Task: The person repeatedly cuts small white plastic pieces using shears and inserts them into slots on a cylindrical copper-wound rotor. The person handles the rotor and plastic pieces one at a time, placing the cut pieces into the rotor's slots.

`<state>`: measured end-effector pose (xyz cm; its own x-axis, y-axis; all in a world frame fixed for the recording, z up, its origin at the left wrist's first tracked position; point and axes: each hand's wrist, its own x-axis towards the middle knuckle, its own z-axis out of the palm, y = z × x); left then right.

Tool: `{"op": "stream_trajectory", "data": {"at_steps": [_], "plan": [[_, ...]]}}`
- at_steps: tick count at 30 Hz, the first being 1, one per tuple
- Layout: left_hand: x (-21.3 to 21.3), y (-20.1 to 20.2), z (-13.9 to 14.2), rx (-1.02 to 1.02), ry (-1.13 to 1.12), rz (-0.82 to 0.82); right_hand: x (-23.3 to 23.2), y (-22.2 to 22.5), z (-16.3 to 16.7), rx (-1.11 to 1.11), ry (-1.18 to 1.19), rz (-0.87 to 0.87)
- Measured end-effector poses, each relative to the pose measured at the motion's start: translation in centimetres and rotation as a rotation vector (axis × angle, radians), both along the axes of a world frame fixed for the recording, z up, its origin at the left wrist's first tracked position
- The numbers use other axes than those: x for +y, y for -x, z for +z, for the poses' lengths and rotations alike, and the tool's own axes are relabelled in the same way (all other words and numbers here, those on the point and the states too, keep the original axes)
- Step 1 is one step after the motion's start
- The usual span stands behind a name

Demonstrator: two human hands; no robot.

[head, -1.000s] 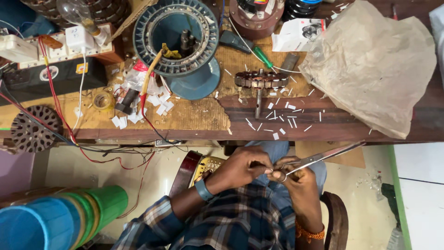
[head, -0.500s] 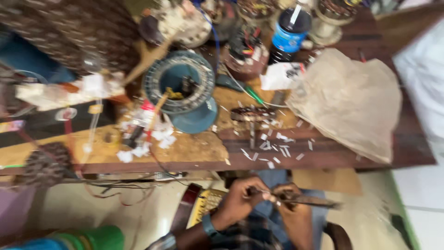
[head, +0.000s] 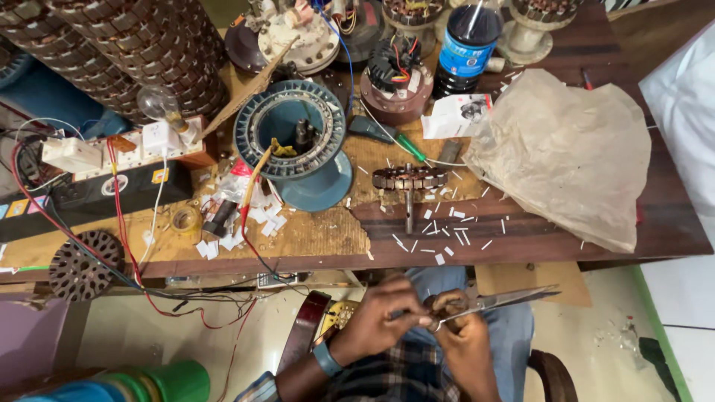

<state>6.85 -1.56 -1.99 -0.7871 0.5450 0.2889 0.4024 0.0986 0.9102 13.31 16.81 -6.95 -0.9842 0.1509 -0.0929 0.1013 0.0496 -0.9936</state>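
Note:
Below the bench edge, over my lap, my right hand (head: 463, 333) grips a pair of metal scissors (head: 500, 300) whose blades point right. My left hand (head: 383, 313), with a blue wristband, pinches a small thin strip against the scissors' pivot; the strip is too small to make out. On the wooden bench (head: 313, 237) above lie a toothed motor rotor on a shaft (head: 409, 179) and several small white paper strips (head: 447, 227). A blue-grey stator housing (head: 292, 138) stands to the rotor's left.
A crumpled brown paper sheet (head: 570, 152) covers the bench's right side. A dark bottle (head: 468, 39), a green-handled screwdriver (head: 395, 140), a bulb on a switchboard (head: 156, 112), red wires (head: 119, 223), stacked stator cores (head: 126, 52) and a laminated disc (head: 80, 266) crowd the bench.
The view swung up the bench and back, now showing more of its far side. My hands stay together over my lap on the scissors, which now sit slightly lower.

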Motion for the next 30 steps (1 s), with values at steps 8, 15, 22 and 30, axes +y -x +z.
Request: {"op": "stream_trajectory", "data": {"at_steps": [8, 15, 22, 30], "plan": [[-0.3, 1.1, 2.3, 0.036, -0.075, -0.034, -0.6, 1.0, 2.2, 0.091, 0.263, -0.214], [0.2, 1.8, 0.1, -0.165, -0.393, -0.053, -0.3, 1.7, 4.7, -0.048, 0.051, -0.091], [-1.7, 4.0, -0.6, -0.276, -0.625, 0.205, -0.5, 1.4, 4.9, -0.121, 0.079, 0.056], [0.0, 3.5, -0.2, -0.560, -0.691, 0.271, 4.0, 2.4, 7.4, 0.032, -0.199, -0.194]]}}
